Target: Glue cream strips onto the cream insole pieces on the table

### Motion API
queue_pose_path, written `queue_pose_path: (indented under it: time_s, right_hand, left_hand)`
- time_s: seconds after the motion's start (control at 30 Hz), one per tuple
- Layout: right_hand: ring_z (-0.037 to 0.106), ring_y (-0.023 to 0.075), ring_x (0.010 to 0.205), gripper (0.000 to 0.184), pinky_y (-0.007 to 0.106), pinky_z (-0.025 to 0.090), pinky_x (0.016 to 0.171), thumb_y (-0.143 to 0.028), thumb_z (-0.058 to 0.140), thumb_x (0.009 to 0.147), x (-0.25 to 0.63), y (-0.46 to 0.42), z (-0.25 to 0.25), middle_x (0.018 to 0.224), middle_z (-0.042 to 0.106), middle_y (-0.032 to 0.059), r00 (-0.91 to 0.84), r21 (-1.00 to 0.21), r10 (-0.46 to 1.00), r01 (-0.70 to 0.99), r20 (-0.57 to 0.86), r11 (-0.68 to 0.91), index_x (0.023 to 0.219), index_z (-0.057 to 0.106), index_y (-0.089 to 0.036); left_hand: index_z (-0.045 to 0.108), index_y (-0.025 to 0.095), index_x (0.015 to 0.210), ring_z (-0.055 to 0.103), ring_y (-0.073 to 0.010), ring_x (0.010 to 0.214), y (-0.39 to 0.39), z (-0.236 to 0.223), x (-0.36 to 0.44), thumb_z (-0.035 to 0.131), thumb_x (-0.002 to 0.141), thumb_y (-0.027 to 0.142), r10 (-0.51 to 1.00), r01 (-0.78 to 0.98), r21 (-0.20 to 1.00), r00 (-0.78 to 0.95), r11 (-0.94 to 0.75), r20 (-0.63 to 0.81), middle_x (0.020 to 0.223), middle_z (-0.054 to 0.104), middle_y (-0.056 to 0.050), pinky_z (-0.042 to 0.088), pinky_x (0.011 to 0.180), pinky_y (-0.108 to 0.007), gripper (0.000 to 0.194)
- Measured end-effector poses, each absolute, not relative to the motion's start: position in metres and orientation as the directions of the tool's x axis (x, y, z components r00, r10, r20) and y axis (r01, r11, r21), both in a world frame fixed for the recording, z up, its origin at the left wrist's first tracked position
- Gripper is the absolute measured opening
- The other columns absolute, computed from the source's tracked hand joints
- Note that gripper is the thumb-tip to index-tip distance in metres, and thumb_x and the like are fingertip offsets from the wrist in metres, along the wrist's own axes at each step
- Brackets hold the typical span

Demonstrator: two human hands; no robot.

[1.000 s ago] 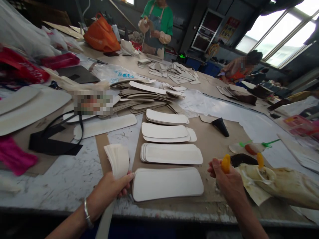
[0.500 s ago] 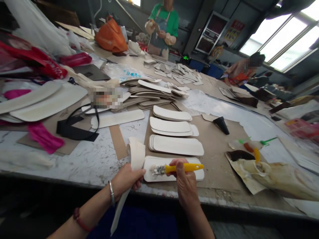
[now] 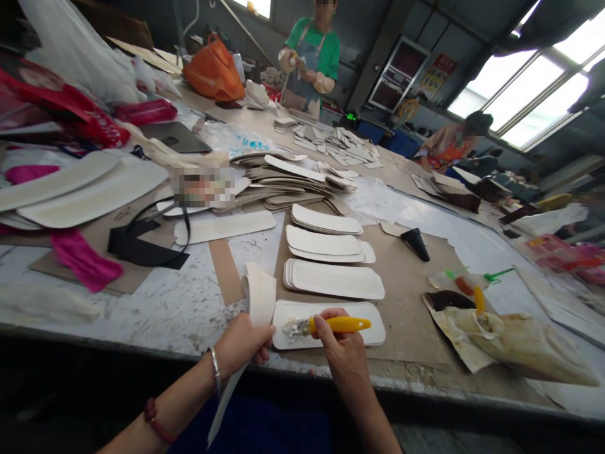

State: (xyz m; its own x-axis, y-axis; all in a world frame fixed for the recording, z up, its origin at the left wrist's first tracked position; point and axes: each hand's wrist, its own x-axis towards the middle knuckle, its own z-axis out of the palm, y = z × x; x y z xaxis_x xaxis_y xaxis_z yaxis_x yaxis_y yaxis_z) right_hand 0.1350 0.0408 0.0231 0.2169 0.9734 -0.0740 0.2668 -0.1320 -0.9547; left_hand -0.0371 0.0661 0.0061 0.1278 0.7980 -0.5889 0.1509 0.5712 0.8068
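Yellow-handled brush (image 3: 341, 325) held over a flat white panel with rounded corners (image 3: 302, 308)

In the head view, the two hands are held apart from each other at the near edge of a scuffed, white-topped table (image 3: 179, 315). The brush is gripped by its handle in the right hand (image 3: 345, 353), tilted close to level, and its clotted, whitish bristles (image 3: 297, 326) are pointed left over the left part of the panel.

In the left hand (image 3: 243, 340), a bundle of thin, curved, cream-coloured strips (image 3: 261, 293) is clasped. The bundle is raised above the fist, and one long end is hung below the table edge. The left thumb is brought up to the panel's left edge; whether it is touched cannot be told. A silver-coloured bangle (image 3: 215, 369) is worn on the left wrist.

The panel is laid at the near side of a brownish-grey sheet of board (image 3: 411, 340). Behind it, three stacks of similar white panels (image 3: 333, 279) are lined up one beyond another, with a loose heap of grey-and-white pieces (image 3: 288, 180) farther back. To the right, a black cone (image 3: 416, 244) and a yellowed, bag-like container (image 3: 524, 334) are seen, with an upright yellow handle (image 3: 479, 298) stood in the container's opening.
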Motion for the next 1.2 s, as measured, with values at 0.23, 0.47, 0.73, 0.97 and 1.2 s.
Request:
queue_pose_path:
  time_s: [0.23,0.47,0.73,0.97,1.2]
  right_hand:
    - [0.056,0.018,0.07,0.023,0.028,0.045,0.063,-0.042,0.055,0.081,0.187,0.037,0.02,0.076,0.057,0.004,0.282,-0.774,0.946,0.631,0.162,-0.055,0.077,0.056,-0.019]
    - [0.057,0.018,0.071,0.025,0.031,0.046,0.069,-0.041,0.048,0.085,0.239,0.036,0.021,0.076,0.057,0.0048,0.216,-0.47,0.881,0.882,0.42,0.009,0.077,0.055,-0.018]
    - [0.057,0.0161,0.071,0.021,0.029,0.048,0.068,-0.032,0.045,0.089,0.255,0.029,0.038,0.075,0.057,0.0044,0.036,-0.28,0.841,0.95,0.54,0.139,0.078,0.056,-0.018]
    - [0.056,0.0173,0.073,0.019,0.03,0.047,0.07,-0.034,0.049,0.088,0.253,0.023,0.05,0.076,0.057,0.0039,0.087,-0.316,0.814,0.941,0.574,0.122,0.08,0.057,-0.019]
    - [0.058,0.0186,0.066,0.033,0.029,0.047,0.064,-0.05,0.05,0.083,0.216,0.021,0.045,0.07,0.06,0.0038,0.271,-0.689,0.925,0.725,0.265,-0.015,0.079,0.058,-0.017]
  left_hand:
    - [0.052,0.018,0.038,0.048,-0.0145,0.034,0.065,0.012,-0.036,0.057,0.06,0.027,0.797,0.191,0.796,0.091,0.575,-0.597,0.034,0.054,-0.003,0.039,0.041,-0.025,0.023]
    - [0.053,0.019,0.04,0.052,-0.0171,0.038,0.067,0.006,-0.037,0.056,0.053,0.04,0.775,0.223,0.77,0.08,0.598,-0.626,0.036,0.056,-0.003,0.041,0.045,-0.026,0.025]
    - [0.053,0.02,0.039,0.051,-0.0186,0.037,0.065,-0.009,-0.039,0.055,0.058,0.037,0.794,0.215,0.793,0.102,0.571,-0.599,0.037,0.057,-0.006,0.04,0.045,-0.028,0.025]
    - [0.049,0.019,0.034,0.049,-0.0167,0.035,0.066,0.013,-0.036,0.053,0.059,0.023,0.802,0.2,0.797,0.074,0.57,-0.592,0.034,0.054,-0.006,0.038,0.043,-0.026,0.026]
    - [0.051,0.019,0.042,0.049,-0.0155,0.036,0.062,0.007,-0.038,0.059,0.06,0.033,0.853,0.109,0.852,0.045,0.512,-0.519,0.037,0.053,-0.002,0.036,0.039,-0.024,0.025]
